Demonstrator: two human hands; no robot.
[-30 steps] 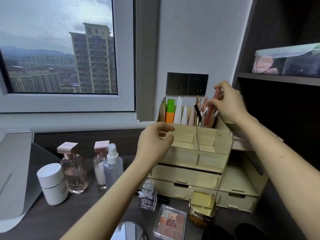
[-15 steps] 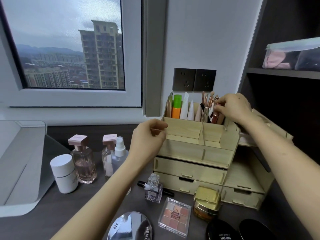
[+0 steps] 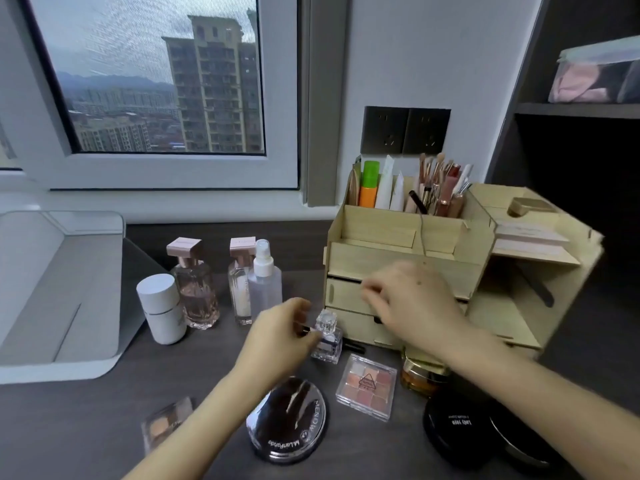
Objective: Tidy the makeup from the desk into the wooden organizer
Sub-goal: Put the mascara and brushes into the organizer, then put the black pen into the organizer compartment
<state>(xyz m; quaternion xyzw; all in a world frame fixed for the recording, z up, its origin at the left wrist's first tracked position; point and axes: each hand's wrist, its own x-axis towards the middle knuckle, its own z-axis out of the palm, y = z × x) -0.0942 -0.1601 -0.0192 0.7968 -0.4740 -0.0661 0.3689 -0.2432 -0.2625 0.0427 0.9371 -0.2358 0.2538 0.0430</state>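
The wooden organizer (image 3: 381,258) stands at the back right of the dark desk; its top slots hold tubes, brushes and a pink lip gloss (image 3: 448,192). My right hand (image 3: 412,303), blurred, hovers in front of its drawers and holds nothing. My left hand (image 3: 280,336) is low over the desk, thumb and forefinger apart around the left end of a thin black pencil (image 3: 355,347). The pencil lies behind a small clear perfume bottle (image 3: 327,337).
Near the front lie an eyeshadow palette (image 3: 367,386), a gold jar (image 3: 420,375), a round mirror compact (image 3: 287,420), two black compacts (image 3: 457,424) and a small palette (image 3: 166,422). Perfume bottles (image 3: 194,285), a spray bottle (image 3: 265,282) and a white jar (image 3: 161,308) stand left. A white tray (image 3: 59,289) fills the far left.
My right hand let go of the lip gloss in the brush slot and dropped to the drawers. My left hand came down from the organizer's edge to the desk by the small bottle.
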